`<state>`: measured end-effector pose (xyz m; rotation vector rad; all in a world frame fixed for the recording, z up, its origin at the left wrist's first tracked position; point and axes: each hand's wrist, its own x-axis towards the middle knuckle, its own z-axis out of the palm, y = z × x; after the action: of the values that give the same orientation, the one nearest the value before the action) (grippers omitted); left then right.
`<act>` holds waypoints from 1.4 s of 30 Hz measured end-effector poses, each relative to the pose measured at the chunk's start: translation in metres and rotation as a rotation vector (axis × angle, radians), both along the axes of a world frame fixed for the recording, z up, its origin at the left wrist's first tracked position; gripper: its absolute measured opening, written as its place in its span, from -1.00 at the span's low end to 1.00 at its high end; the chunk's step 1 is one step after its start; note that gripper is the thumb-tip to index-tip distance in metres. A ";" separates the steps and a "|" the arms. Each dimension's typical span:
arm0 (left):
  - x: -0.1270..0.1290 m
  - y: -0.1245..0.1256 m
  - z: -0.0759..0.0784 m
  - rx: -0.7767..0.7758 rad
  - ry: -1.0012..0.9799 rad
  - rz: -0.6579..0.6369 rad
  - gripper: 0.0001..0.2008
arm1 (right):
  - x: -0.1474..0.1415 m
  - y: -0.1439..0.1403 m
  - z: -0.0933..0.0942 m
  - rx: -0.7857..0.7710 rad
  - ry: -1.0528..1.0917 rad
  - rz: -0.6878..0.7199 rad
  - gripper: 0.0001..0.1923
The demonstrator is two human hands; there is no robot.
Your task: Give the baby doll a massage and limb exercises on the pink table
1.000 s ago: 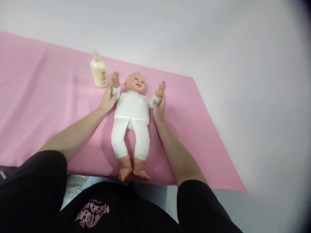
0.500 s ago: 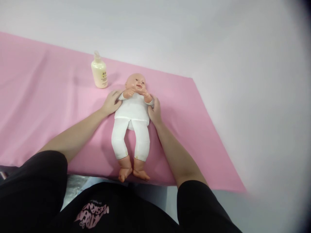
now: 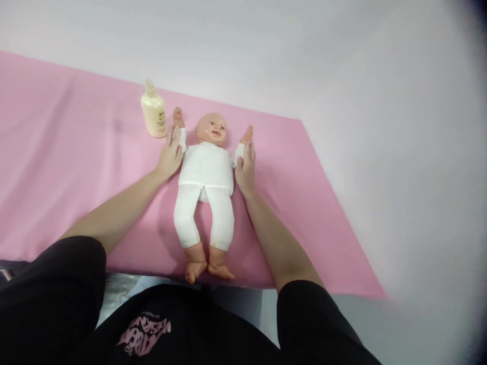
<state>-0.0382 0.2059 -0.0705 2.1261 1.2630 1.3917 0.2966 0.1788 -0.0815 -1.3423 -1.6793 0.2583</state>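
Observation:
A baby doll [image 3: 205,165] in a white top and white leggings lies face up, its feet towards me. Its arms are spread and raised on both sides of its head. My left hand [image 3: 170,153] holds the sleeved arm on the left, with the doll's small hand [image 3: 178,116] showing beyond my fingertips. On the other side, my right hand [image 3: 246,168] has hold of the other sleeved arm, and that doll hand [image 3: 247,134] also sticks out past my fingers. My fingers partly cover both sleeves.
A pale yellow pump bottle [image 3: 154,114] stands to the left of the doll's raised arm, close to my left hand. Pink cloth [image 3: 297,203] covers the table, whose right edge slants towards me. Behind it is a plain pale surface [image 3: 342,61].
The doll's arms have swung from over its chest out and up to its sides. Both my hands have moved with them, slightly up and outward.

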 end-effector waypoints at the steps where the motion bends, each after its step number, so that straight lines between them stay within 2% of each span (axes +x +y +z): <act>1: 0.000 0.000 0.000 -0.020 0.013 0.009 -0.15 | 0.001 0.001 -0.001 -0.035 0.005 0.001 -0.25; 8: 0.000 -0.003 0.003 -0.197 0.167 0.137 -0.25 | 0.005 0.003 0.004 -0.197 0.047 -0.002 -0.22; 12: 0.001 -0.005 0.003 -0.241 0.173 0.170 -0.32 | 0.004 0.002 0.003 -0.232 0.112 -0.013 -0.23; 16: 0.003 -0.004 0.002 -0.168 0.033 0.088 -0.20 | 0.003 0.004 -0.005 -0.078 0.157 -0.029 -0.26; 19: 0.006 -0.006 0.004 -0.038 -0.079 0.014 -0.01 | 0.000 0.004 -0.007 0.097 0.178 -0.031 -0.07; 22: 0.009 -0.012 0.010 0.081 -0.095 -0.004 0.06 | -0.005 0.000 -0.001 0.213 0.193 0.008 0.03; 25: 0.012 -0.022 0.017 0.152 -0.074 -0.017 0.07 | -0.010 -0.010 0.009 0.271 0.165 0.043 -0.04; 27: 0.013 -0.029 0.022 0.152 -0.038 -0.049 0.02 | -0.013 -0.017 0.014 0.282 0.130 0.085 -0.15; 30: 0.014 -0.038 0.029 0.141 0.066 -0.100 -0.28 | -0.015 -0.025 0.017 0.277 0.061 0.166 -0.30; 33: 0.014 -0.043 0.034 0.137 0.129 -0.120 -0.60 | -0.015 -0.027 0.015 0.273 0.042 0.217 -0.33; 35: 0.014 -0.045 0.036 0.125 0.126 -0.110 -0.70 | -0.014 -0.027 0.013 0.276 0.072 0.237 -0.33; 38: 0.014 -0.046 0.033 0.096 0.106 -0.113 -0.71 | -0.014 -0.026 0.011 0.297 0.100 0.232 -0.32; 42: 0.015 -0.040 0.025 0.083 0.049 -0.131 -0.41 | -0.018 -0.025 0.012 0.277 0.057 0.167 -0.23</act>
<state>-0.0233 0.1659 -0.0459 2.2671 1.0793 1.3670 0.2789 0.1539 -0.0698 -0.9847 -1.7112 0.1515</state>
